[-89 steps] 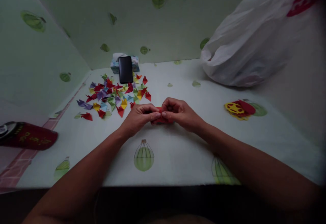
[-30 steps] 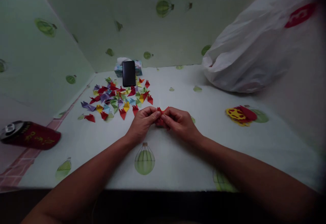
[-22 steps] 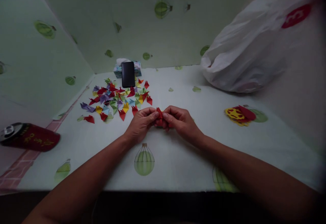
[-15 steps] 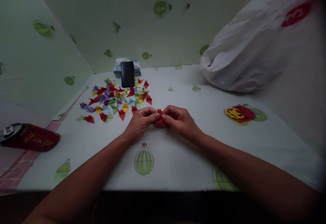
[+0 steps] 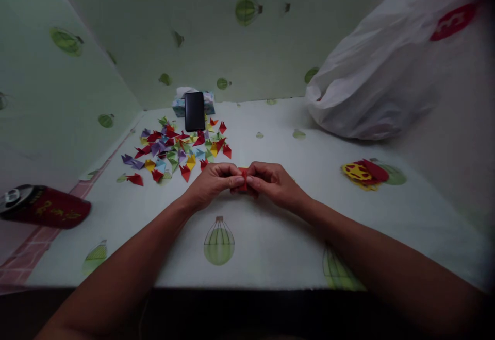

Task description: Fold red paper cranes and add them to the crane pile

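A small folded red paper piece is pinched between my left hand and my right hand over the middle of the table. Both sets of fingertips meet on it, so most of the paper is hidden. Just beyond my left hand lies a scattered pile of folded paper pieces in red, yellow, purple, green and blue.
A black phone leans on a tissue box at the back. A big white plastic bag fills the back right. A stack of red and yellow paper lies at right. A dark red can lies at the left edge.
Over three seconds both hands have stayed together on the red paper, working it with small finger moves. A raised red tip seen half a second ago is now pressed down between the fingers.
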